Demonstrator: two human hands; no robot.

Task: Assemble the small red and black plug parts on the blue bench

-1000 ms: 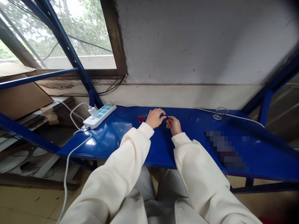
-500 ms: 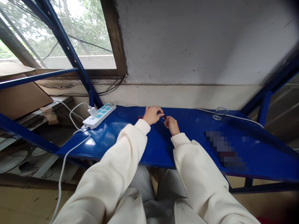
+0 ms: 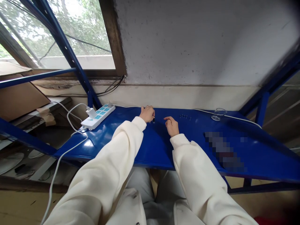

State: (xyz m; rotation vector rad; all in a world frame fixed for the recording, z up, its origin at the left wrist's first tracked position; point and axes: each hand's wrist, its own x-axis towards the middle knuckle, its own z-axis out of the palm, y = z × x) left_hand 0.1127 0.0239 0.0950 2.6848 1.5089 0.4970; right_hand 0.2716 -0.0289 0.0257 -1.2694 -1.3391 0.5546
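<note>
**Desk:** Where are we?

**Photographer:** A blue metal shelf (image 3: 131, 140) under a rough grey wall (image 3: 199, 47), with a window (image 3: 70, 31) at the left. A person in white sleeves sits at it, both hands well out toward the back edge.

**Desk:** What do the hands have?

**Photographer:** The left hand (image 3: 147, 113) is curled, thumb and forefinger pinched on a small dark piece (image 3: 153, 120). The piece points down at the shelf just below the fingertips – whether it touches the metal, I cannot tell. The right hand (image 3: 172, 126) lies near it, palm down and fingers loosely spread, holding nothing that shows.

**Desk:** And around them?

**Photographer:** A white power strip (image 3: 98, 116) sits to the left, its white cable (image 3: 67, 147) trailing off the shelf. A row of tiny parts (image 3: 185, 116) lies just right of the hands, and a glass dish (image 3: 218, 114) stands farther right.

**Desk:** Which step is this?

**Photographer:** By my reading, the piece is being set down or stood up – one hand does the work while the other waits. The next move calls for a light, steady pinch: the piece is tiny and the painted metal is slick, so it could tip or skid once let go.
</note>
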